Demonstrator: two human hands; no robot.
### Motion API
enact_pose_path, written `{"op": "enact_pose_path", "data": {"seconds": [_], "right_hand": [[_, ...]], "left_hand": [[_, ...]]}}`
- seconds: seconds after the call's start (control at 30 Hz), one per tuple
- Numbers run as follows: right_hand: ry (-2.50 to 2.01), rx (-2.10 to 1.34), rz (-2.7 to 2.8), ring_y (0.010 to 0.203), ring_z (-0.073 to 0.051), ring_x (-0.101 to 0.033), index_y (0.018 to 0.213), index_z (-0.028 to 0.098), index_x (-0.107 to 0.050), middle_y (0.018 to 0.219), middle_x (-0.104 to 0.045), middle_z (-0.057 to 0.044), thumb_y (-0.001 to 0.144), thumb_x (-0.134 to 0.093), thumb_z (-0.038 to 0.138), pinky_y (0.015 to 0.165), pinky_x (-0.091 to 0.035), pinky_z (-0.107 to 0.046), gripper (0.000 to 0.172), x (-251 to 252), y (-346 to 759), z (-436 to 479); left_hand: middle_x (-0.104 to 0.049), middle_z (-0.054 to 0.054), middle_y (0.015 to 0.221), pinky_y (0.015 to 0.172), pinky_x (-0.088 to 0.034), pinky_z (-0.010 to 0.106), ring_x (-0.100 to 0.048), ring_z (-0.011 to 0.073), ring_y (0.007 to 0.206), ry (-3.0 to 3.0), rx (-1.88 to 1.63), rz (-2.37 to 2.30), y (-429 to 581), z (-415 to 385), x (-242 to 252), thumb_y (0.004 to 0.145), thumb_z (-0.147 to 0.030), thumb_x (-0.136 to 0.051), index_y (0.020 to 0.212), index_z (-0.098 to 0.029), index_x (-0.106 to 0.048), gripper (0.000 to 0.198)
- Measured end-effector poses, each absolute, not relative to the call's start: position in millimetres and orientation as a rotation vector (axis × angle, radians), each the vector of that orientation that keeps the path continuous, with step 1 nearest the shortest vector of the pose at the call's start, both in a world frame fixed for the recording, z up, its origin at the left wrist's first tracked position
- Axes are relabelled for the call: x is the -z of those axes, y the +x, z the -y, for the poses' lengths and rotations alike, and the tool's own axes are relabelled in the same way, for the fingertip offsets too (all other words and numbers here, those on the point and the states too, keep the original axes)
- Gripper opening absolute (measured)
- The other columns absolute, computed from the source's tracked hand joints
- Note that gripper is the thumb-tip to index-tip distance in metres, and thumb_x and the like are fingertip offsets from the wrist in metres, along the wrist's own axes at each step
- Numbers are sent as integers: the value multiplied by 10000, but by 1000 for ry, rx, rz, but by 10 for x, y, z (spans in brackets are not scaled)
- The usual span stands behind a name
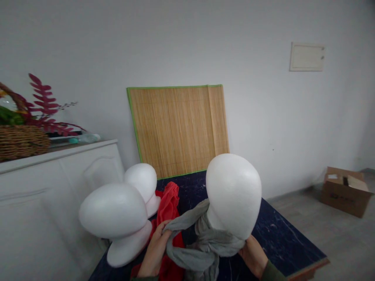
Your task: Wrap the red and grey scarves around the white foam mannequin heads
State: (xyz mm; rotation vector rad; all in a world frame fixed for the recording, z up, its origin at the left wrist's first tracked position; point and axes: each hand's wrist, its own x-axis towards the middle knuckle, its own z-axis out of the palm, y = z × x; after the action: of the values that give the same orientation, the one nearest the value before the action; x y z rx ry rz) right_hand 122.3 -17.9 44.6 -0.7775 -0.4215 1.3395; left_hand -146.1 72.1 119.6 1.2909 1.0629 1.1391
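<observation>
A gray scarf [215,240] is wrapped around the neck of a white mannequin head [234,189], low and slightly right of the middle of the view. A slack loop of it reaches out toward 9 o'clock. The loop's upper strand runs from the left hand [156,246] toward 2 o'clock, where it meets the neck. The fingertips of that hand pinch the outer bend of the loop, and the bunched wrap lies at about 3 o'clock from them. The right hand [253,255] is nearer to the wrap, which lies at its 9 to 10 o'clock; its fingers go out of sight behind the head and fabric, so I cannot tell whether they grip or are spread.

The scarf looks soft and thin, crumpled into ropy folds. The head is smooth, matte and egg-shaped, perhaps foam.

Between 10 and 11 o'clock from the scarf lies a bright red cloth [169,203], puckered and loosely heaped. Farther toward 10 o'clock stand 2 more white heads, the nearer head [114,210] and the farther head [141,179]. All 3 are on a dark blue table [288,230] with pale, marble-like veins. Beyond, near 11 o'clock, a slatted bamboo mat [178,130] with green edging leans against the wall. A cardboard box [342,197] sits on the floor between 2 and 3 o'clock.
</observation>
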Motion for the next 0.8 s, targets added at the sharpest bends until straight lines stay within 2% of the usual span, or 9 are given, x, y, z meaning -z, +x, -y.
{"op": "enact_pose_path", "data": {"seconds": [0.1, 0.2, 0.3, 0.37, 0.53, 0.7, 0.8], "right_hand": [[-738, -1365, 458, 924, -230, -610, 990, 173, -652, 937, -697, -70, 695, -634, 383, 807, -453, -339, 362, -502, 1155, 213], [-767, -1316, 501, 957, -253, -600, 1043, 174, -636, 958, -692, -84, 684, -646, 401, 849, -437, -373, 424, -530, 1071, 228], [-860, -1202, 541, 965, -268, -593, 1000, 173, -658, 962, -691, -84, 651, -676, 432, 863, -432, -385, 435, -535, 1020, 231], [-916, -1120, 548, 951, -277, -597, 953, 177, -676, 942, -696, -81, 636, -672, 464, 854, -439, -396, 428, -539, 1016, 235], [-929, -1136, 493, 943, -292, -604, 938, 167, -678, 903, -701, -95, 652, -621, 484, 816, -458, -404, 431, -542, 1048, 237], [-950, -1307, 395, 981, -277, -600, 952, 176, -666, 907, -701, -104, 640, -611, 522, 833, -449, -374, 469, -456, 1038, 193], [-894, -1387, 417, 998, -269, -593, 959, 190, -659, 921, -700, -99, 648, -611, 521, 843, -442, -365, 457, -417, 997, 176]], "left_hand": [[-622, 74, 1129, 1001, -342, 358, -517, 244, 1121, 1374, -951, -1036, -1336, -577, -1104, 701, -420, -588, 1049, -196, -578, 414], [-417, 94, 1373, 1077, -242, 357, -337, 221, 1287, 1462, -889, -1008, -1141, -431, -990, 752, -513, -507, 1274, -177, -396, 631], [-284, 130, 1445, 1105, -170, 372, -244, 219, 1330, 1564, -972, -992, -967, -357, -939, 721, -480, -578, 1359, -131, -238, 803], [-336, 140, 1418, 1100, -185, 388, -298, 226, 1305, 1544, -1030, -993, -904, -350, -940, 714, -444, -603, 1346, -124, -271, 782], [-494, 92, 1313, 1081, -236, 385, -404, 225, 1240, 1368, -1076, -1011, -942, -401, -913, 758, -402, -546, 1172, -159, -517, 481], [-595, 89, 1195, 999, -365, 393, -507, 232, 1149, 1094, -1045, -855, -1001, -510, -720, 756, -356, -498, 1085, -173, -587, 387], [-614, 115, 1155, 973, -387, 414, -532, 249, 1119, 1092, -958, -829, -992, -581, -606, 776, -393, -453, 1072, -165, -599, 400]]}}
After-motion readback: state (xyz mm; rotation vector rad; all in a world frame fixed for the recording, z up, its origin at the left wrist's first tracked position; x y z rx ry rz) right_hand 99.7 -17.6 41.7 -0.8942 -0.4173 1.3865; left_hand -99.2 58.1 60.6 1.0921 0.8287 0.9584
